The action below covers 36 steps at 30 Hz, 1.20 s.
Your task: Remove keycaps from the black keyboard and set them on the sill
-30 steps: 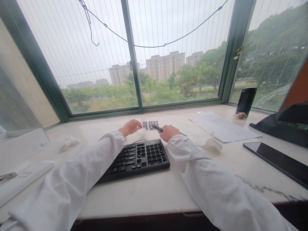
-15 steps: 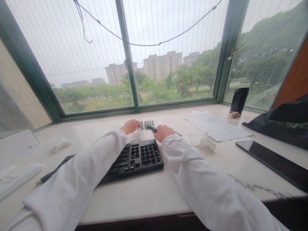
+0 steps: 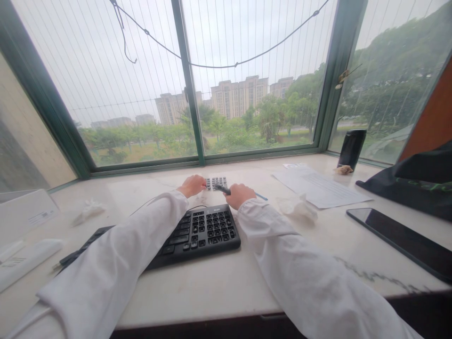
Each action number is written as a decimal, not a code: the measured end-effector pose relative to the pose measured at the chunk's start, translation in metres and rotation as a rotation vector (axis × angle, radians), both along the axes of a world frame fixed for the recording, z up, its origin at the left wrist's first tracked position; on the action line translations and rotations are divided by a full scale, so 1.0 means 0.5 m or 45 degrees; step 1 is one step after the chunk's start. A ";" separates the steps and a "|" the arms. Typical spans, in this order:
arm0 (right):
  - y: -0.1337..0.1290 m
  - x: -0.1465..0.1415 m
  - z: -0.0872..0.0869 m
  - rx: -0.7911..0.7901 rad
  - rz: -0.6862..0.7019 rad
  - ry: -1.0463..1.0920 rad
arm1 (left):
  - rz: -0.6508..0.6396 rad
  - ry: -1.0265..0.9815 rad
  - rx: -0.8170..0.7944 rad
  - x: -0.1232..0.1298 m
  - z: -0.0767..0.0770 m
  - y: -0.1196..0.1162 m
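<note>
My left hand (image 3: pixel 192 185) is closed, its curled fingertips at the left edge of a small block of grey keys in rows (image 3: pixel 219 181). Whatever it may be pinching is hidden. My right hand (image 3: pixel 240 194) is wrapped around a dark stick-shaped tool (image 3: pixel 223 189), whose tip points left over the near side of the grey keys; its exact kind cannot be made out. Nearer to me lies a black keyboard (image 3: pixel 208 248), partly under my left sleeve. Square outlines show in its number pad section.
Right of my hands are crumpled tissue (image 3: pixel 298 209), a printed sheet (image 3: pixel 318 188), a phone (image 3: pixel 399 240), a black cylinder (image 3: pixel 351 148) and a dark bag (image 3: pixel 416 181). On the left lie another tissue (image 3: pixel 88 212), a white box (image 3: pixel 28 212) and a USB plug (image 3: pixel 56 267). A window stands behind.
The view has shifted very slightly. Both hands, the tool and the keyboard look to be in the same places.
</note>
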State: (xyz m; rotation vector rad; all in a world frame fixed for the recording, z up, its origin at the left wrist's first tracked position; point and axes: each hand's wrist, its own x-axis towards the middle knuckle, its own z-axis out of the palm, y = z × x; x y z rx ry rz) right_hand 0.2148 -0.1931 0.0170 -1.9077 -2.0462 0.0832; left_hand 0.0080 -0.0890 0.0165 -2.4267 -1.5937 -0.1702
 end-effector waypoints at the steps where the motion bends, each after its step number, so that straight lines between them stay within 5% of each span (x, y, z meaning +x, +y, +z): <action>1: 0.000 0.000 0.000 0.006 0.000 -0.003 | 0.001 -0.002 0.002 0.001 -0.001 0.000; 36: -0.002 0.000 -0.001 0.011 0.003 -0.014 | 0.008 -0.069 -0.008 0.006 0.005 -0.011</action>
